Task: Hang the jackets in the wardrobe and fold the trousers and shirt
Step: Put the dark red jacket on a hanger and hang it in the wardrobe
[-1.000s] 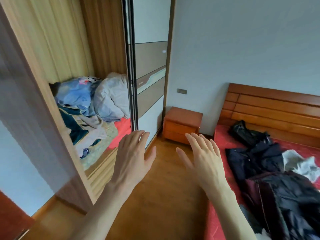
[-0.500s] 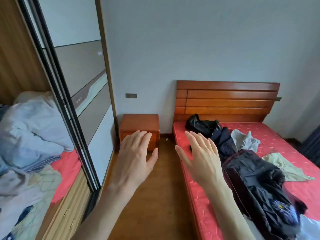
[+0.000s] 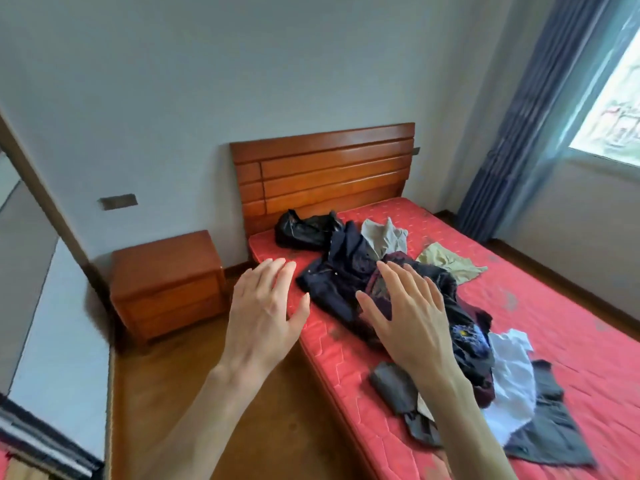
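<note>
**Hands raised over the bed's near edge**

Left hand [image 3: 265, 315] and right hand [image 3: 407, 315] are spread flat, fingers apart, holding nothing. The left is above the mattress [image 3: 540, 282] edge; the right is above a heap of dark jackets [image 3: 349, 271]. Crumpled pale shirts [image 3: 382, 235], white cloth [image 3: 510, 372] and grey trousers [image 3: 550, 427] lie scattered on the quilted red surface. Bare wooden floor [image 3: 221, 393] runs between bed and nightstand [image 3: 166, 271].

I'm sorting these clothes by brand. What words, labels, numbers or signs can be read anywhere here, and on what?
None can be read.
Dark jacket: a blue and yellow patch, too blurred to tell whether it holds text.
Wall plate: no legible marking.
The other clothes on the bed show no visible tags.
</note>
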